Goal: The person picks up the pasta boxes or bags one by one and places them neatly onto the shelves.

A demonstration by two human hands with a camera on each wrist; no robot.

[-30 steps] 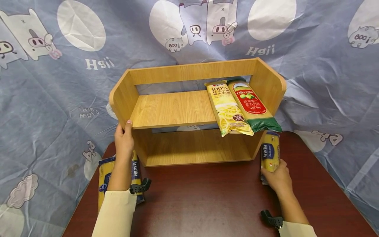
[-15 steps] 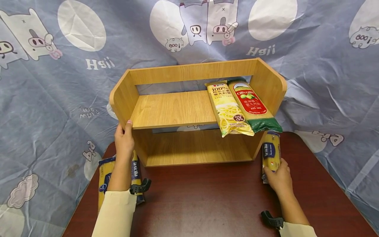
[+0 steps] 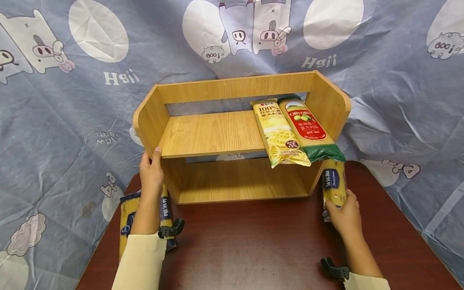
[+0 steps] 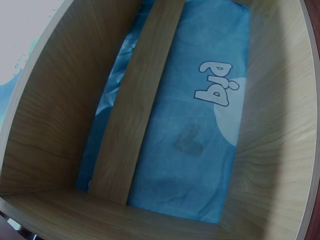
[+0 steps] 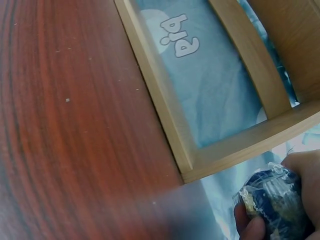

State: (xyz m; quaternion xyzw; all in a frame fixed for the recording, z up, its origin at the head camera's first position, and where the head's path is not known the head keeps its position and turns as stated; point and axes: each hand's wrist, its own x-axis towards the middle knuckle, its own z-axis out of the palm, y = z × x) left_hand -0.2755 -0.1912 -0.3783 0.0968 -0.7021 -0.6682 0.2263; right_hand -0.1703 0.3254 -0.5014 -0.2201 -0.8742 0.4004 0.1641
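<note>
Pasta packet labelled "la sicilia" (image 3: 334,183) gripped by right hand (image 3: 346,215), fingers curled round it, just beside right end of two-tier wooden shelf (image 3: 232,89). Shelf's left end held by left hand (image 3: 151,175), thumb at front edge of upper board (image 3: 214,133).

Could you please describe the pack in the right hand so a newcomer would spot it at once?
Find the wooden shelf on the dark table. To its right, the right hand grips a yellow pack with a blue la sicilia label. Unlike the two similar packs at the table's left, this one is held.
</note>
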